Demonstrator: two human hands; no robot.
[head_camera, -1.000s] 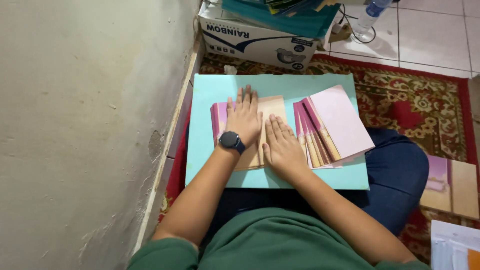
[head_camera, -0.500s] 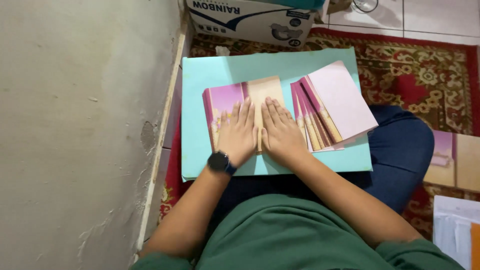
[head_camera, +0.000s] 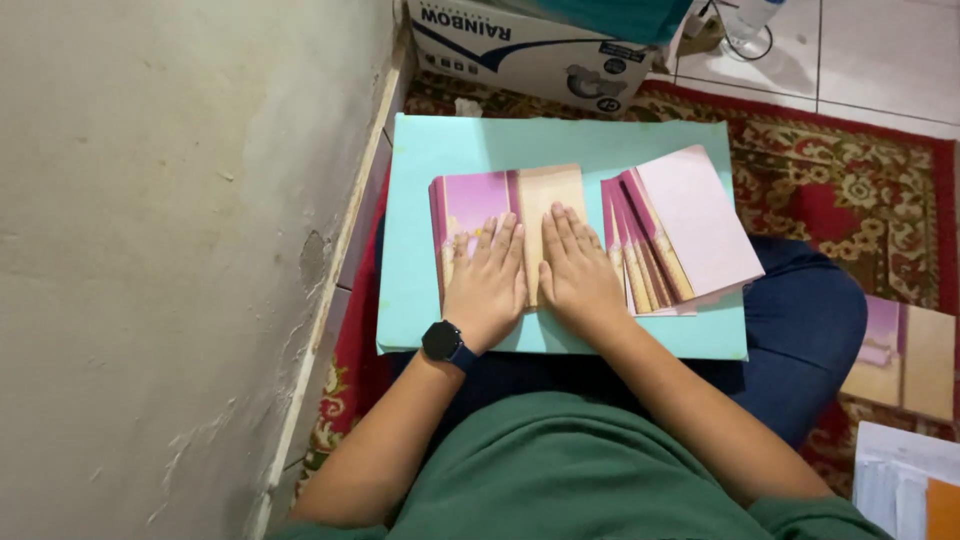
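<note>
A patterned red rug (head_camera: 860, 190) beside a pale wall (head_camera: 150, 250); a turquoise board (head_camera: 450, 150) rests on the seated person's lap. Both hands lie flat, fingers spread, gripping nothing: the left hand (head_camera: 487, 290) and right hand (head_camera: 577, 275) press a pink and tan folded card (head_camera: 505, 195) beneath them. This looks like creasing; smoothing outward seems next. Right of the right hand sits a fanned stack of cards (head_camera: 680, 230).

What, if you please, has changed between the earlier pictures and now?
Both hands, left hand and right hand, slid toward the body along the pink and tan folded card, still pressing it flat. The stack of pink cards and light blue board stayed put.
</note>
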